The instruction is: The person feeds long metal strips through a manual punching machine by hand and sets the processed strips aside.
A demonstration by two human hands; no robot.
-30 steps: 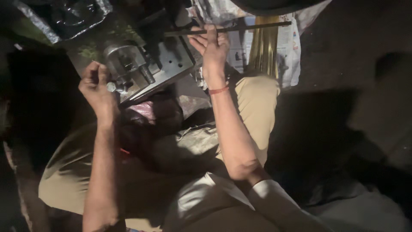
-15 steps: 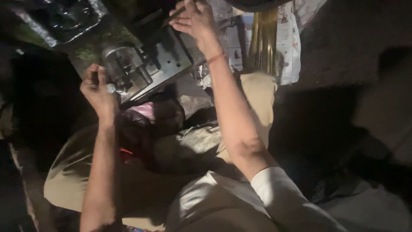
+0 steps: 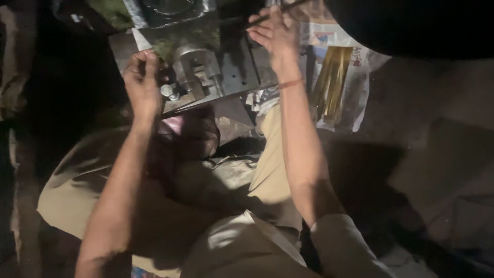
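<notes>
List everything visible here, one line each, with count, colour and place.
metal press block: one, grey steel, top centre on the work surface
thin rod: one, dark, top centre, in the right hand
brass strips: one bundle, golden, upper right on the paper
printed paper: one sheet, pale, upper right under the strips
trousers: one pair, khaki, centre
left hand: one, closed beside the block
right hand: one, red thread at wrist, gripping the rod

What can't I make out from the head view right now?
- Thin dark rod in the right hand: far end cut off by the top edge.
- What the left hand grips: hidden by closed fingers, dim.
- Metal fixture: details blurred, shadowed.
- Dark tray: cut off at the top edge.
</notes>
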